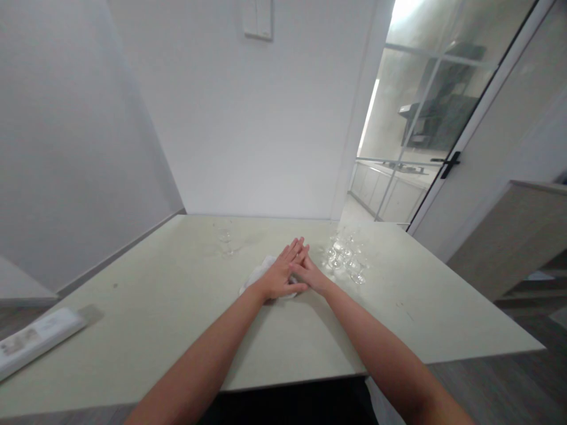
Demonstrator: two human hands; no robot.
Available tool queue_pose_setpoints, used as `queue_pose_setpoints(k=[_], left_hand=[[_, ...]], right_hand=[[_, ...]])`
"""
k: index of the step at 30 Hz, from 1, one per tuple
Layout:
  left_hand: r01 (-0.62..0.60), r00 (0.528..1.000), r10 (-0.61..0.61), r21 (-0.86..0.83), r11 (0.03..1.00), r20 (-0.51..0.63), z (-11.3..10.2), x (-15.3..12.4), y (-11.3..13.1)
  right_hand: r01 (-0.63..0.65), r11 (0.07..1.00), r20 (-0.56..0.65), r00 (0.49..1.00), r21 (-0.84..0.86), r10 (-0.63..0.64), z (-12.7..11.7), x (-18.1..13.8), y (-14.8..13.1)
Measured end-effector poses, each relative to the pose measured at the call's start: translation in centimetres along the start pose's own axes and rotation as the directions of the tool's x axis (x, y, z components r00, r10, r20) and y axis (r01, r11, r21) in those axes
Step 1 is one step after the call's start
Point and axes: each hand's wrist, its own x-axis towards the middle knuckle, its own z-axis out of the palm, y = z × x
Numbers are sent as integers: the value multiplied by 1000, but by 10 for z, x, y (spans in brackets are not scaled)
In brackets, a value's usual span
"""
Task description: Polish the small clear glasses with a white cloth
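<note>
My left hand (282,274) lies with its fingers stretched out over a crumpled white cloth (257,274), which is partly hidden under it. My right hand (310,274) meets it from the other side, fingers extended and overlapping the left fingers. Neither hand appears to grip anything. To the right of my right hand stands a close group of clear glasses (343,257), several of them, hard to tell apart. A single clear glass (225,241) stands apart, beyond and left of the cloth.
The pale table (168,330) reaches to the white wall. A long white box or packet (39,333) lies at the table's left edge. At the right are a glazed door with a black handle (450,165) and a wooden shelf unit (509,236).
</note>
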Motion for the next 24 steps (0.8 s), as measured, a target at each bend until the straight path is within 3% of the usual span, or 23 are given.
queue_pose_setpoints(k=[4, 9, 16, 24], left_hand=[[-63, 992, 55, 67, 996, 114, 7, 8, 8], [-35, 989, 21, 91, 995, 144, 16, 11, 5], [9, 987, -33, 150, 989, 159, 22, 2, 5], [31, 987, -52, 137, 990, 153, 32, -1, 1]], right_hand=[[-47, 998, -89, 995, 41, 50, 8, -2, 5], [14, 977, -197, 980, 213, 29, 11, 2, 11], [23, 990, -137, 991, 137, -4, 7, 1, 11], [68, 995, -54, 996, -78, -72, 2, -4, -5]])
